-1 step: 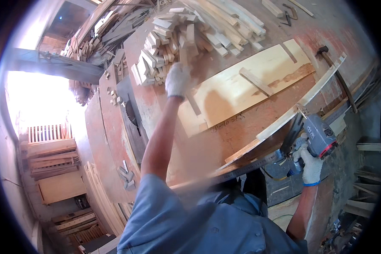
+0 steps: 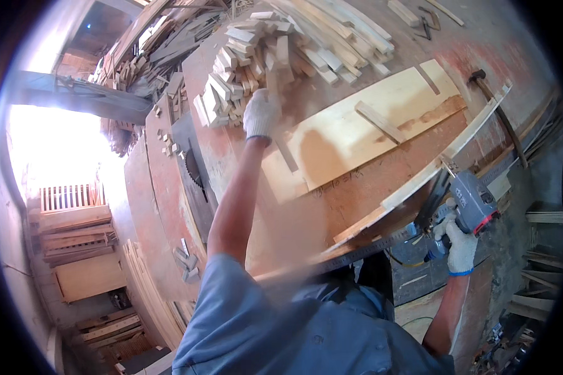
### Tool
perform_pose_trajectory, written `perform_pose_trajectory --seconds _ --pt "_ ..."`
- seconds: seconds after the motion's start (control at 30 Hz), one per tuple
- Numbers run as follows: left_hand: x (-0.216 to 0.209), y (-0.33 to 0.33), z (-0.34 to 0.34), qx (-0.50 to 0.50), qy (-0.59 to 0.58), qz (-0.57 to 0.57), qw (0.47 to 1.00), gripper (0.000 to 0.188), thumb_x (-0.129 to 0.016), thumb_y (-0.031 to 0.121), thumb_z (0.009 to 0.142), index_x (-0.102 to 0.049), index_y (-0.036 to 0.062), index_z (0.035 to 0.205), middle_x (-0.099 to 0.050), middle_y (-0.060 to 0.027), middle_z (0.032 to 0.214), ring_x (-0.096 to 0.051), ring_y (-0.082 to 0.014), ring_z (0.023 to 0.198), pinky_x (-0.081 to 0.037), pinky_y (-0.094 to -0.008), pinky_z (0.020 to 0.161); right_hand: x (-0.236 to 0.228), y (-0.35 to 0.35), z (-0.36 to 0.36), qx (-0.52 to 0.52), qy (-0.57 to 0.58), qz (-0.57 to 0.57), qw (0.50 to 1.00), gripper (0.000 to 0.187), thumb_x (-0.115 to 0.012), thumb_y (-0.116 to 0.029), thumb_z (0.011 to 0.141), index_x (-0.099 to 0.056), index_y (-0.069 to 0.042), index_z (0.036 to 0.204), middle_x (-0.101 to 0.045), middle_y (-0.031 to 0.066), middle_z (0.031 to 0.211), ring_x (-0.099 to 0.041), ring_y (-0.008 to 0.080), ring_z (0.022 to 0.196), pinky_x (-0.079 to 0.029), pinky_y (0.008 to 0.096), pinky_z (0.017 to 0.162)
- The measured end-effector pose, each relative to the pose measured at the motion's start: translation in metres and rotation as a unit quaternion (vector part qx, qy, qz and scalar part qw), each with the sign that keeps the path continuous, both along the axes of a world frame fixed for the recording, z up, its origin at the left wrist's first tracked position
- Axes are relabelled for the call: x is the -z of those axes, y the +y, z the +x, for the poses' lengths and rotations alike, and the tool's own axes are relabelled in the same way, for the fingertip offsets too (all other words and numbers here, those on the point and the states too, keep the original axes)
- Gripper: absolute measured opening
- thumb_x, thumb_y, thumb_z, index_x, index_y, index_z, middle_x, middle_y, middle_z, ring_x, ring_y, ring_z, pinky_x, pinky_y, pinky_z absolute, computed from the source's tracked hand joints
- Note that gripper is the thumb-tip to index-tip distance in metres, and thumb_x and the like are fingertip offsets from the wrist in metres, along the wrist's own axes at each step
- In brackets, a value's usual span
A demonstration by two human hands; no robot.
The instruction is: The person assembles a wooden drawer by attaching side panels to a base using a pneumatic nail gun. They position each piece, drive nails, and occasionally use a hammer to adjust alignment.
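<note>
A: Where do the person's hands stand?
B: The gloved left hand (image 2: 260,116) stretches toward 12 o'clock, at the near edge of a heap of short wooden blocks (image 2: 247,62). Toward 4 o'clock, the gloved right hand (image 2: 458,244) carries a nail gun (image 2: 474,201).

A: Which step is in hand?
B: Apparently the reach for a piece of wood, tool at the ready. At 2 o'clock a pale panel (image 2: 400,97) lies on the worktop (image 2: 466,53), a short slat (image 2: 379,122) resting across it.

A: And what does the next move call for?
B: In my judgement, a sure hold on one block without toppling its neighbours, the nail gun kept clear and steady.

A: The fingers?
B: On the right, they curl around the nail gun's handle. On the left, they point into the heap, hidden by the glove's back; I cannot tell how far apart they are, or whether they have hold of a block.

A: Anything near the tool?
B: Its nose sits at a pale curved strip (image 2: 478,125), contact unclear. A hammer (image 2: 476,75) lies between 2 and 3 o'clock.
</note>
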State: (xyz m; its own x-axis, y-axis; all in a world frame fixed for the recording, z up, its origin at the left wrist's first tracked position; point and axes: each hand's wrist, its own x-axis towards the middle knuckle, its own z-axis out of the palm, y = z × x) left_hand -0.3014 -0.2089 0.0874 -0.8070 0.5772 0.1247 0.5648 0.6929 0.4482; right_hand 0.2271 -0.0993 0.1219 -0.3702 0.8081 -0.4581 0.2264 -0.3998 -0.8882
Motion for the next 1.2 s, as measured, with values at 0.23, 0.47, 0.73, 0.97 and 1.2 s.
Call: perform_pose_trajectory --seconds 0.23,0.47,0.73,0.97,1.2 --pt "-0.008 0.05 -0.037 -0.019 0.06 -0.003 0.998 0.047 -0.056 0.048 0.099 -0.064 0.0057 0.118 -0.068 -0.0233 0.121 -0.064 -0.043 0.117 -0.052 -0.0523 0.096 -0.01 -0.016 -0.023 0.064 0.028 0.045 0.997 0.017 -0.061 -0.008 0.094 -0.065 0.0 0.108 -0.065 0.0071 0.079 -0.063 0.0193 0.069 -0.052 0.0358 0.068" --pt "0.008 0.07 -0.074 0.088 0.22 -0.09 0.967 0.028 -0.057 0.029 0.098 -0.059 0.0129 0.121 -0.067 -0.0161 0.118 -0.066 -0.0398 0.111 -0.053 -0.0559 0.09 0.003 -0.018 -0.017 0.039 0.059 0.044 0.997 0.026 -0.055 0.001 0.098 -0.061 0.001 0.122 -0.063 0.0058 0.078 -0.062 0.0174 0.071 -0.053 0.0354 0.075" --pt "-0.037 -0.017 -0.04 0.023 -0.329 0.392 0.859 0.039 -0.056 0.023 0.107 -0.061 -0.0003 0.139 -0.072 -0.0146 0.119 -0.073 -0.024 0.105 -0.058 -0.0335 0.091 -0.018 -0.03 -0.03 0.052 0.028 0.082 0.995 0.039 -0.064 -0.019 0.094 -0.061 0.002 0.125 -0.064 0.0065 0.078 -0.062 0.0181 0.067 -0.052 0.0333 0.066" --pt "-0.054 -0.09 0.072 0.08 -0.5 0.25 0.825 0.041 -0.054 0.024 0.107 -0.064 -0.0079 0.131 -0.073 -0.0132 0.109 -0.072 -0.02 0.099 -0.058 -0.0328 0.089 0.007 -0.019 -0.014 0.036 0.026 0.081 0.996 0.037 -0.066 -0.02 0.098 -0.061 0.002 0.127 -0.064 0.0052 0.084 -0.06 0.0142 0.069 -0.051 0.0317 0.068" --pt "-0.059 -0.1 0.189 0.189 -0.435 0.044 0.879 0.036 -0.063 0.024 0.103 -0.068 0.001 0.131 -0.073 -0.0063 0.107 -0.069 -0.0136 0.094 -0.056 -0.0302 0.085 -0.002 -0.013 -0.023 -0.009 0.026 0.097 0.995 0.01 -0.062 -0.011 0.094 -0.067 -0.002 0.092 -0.065 0.0024 0.074 -0.061 0.011 0.071 -0.048 0.0278 0.069"
